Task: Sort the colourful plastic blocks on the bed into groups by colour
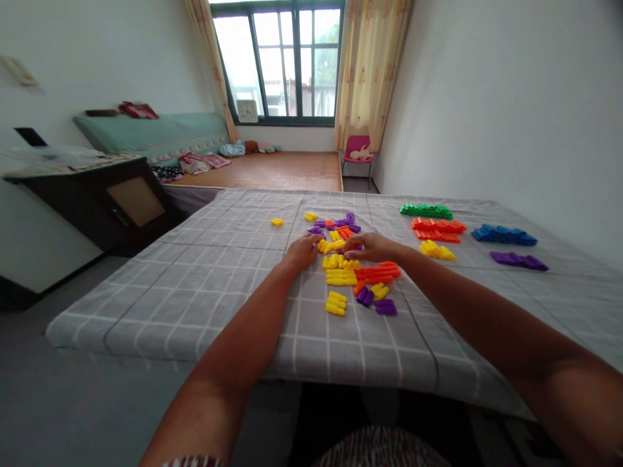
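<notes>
Since those yellow pieces (327,246) look light and stiff, I'd pinch their sides; left hand (304,251) at 9 o'clock, right hand (370,247) at 3, can't tell if gripping.

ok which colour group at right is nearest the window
The green group, farther back than the orange group, yellow group, blue group and purple group.

Yellow pcs (335,303), orange pcs (377,274) & purple pcs (386,307) — small, tubular, some in rows — lie on grey chkd cloth (195,279).
</notes>
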Available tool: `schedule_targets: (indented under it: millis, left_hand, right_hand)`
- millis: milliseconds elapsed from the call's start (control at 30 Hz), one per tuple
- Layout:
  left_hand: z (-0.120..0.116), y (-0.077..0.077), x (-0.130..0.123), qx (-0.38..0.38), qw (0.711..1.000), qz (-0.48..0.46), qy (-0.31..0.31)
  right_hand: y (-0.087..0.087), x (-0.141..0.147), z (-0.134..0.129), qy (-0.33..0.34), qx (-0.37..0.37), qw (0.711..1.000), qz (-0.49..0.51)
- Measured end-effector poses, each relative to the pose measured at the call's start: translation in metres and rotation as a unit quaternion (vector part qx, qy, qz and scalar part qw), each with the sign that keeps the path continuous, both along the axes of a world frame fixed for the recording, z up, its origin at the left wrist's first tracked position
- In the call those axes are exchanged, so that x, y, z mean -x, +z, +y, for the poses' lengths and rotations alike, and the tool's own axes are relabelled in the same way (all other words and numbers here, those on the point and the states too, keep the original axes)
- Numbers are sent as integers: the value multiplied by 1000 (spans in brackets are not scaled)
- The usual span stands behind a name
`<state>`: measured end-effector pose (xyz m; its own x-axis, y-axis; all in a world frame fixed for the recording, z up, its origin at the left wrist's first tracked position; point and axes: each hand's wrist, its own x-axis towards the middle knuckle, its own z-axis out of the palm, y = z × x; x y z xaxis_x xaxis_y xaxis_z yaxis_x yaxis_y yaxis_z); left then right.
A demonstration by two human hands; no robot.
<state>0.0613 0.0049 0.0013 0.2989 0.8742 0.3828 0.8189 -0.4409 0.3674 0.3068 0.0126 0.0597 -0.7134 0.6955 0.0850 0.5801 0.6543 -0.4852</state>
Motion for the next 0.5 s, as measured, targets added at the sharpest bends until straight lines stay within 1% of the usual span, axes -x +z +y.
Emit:
schedule_targets:
  millis: [67, 100, 133, 233, 267, 333, 400, 467, 500]
  left_hand:
    - [-1, 1, 1, 10, 1000, 4, 3]
    - [-2, 2, 1, 13, 1000, 7, 1]
    - [-2, 3, 2, 14, 1000, 9, -2]
    - [-2, 3, 3, 17, 1000, 8, -6]
    - [-2, 2, 4, 17, 1000, 6, -7]
    - [-2, 2, 4, 19, 1000, 4, -7]
    - [-3, 3, 3, 18, 1000, 3, -7]
    - [-4, 5, 2, 17, 1000, 2, -7]
    - [-5, 6, 1, 16, 1000, 1, -8]
  right_hand:
    - [2, 11, 3, -29, -43, 999, 14]
    - [2, 17, 2, -26, -56, 998, 15]
    - [2, 23, 0, -8, -57, 998, 13]
    - [2, 34, -11, 78, -34, 996, -9]
    - [1, 36, -15, 89, -36, 995, -17]
    - [0, 38, -20, 64, -64, 996, -26]
    - [-2, 37, -21, 10, -91, 996, -22]
    - [-5, 36, -19, -21, -88, 996, -20]
    - [-7, 36, -18, -19, -81, 996, -23]
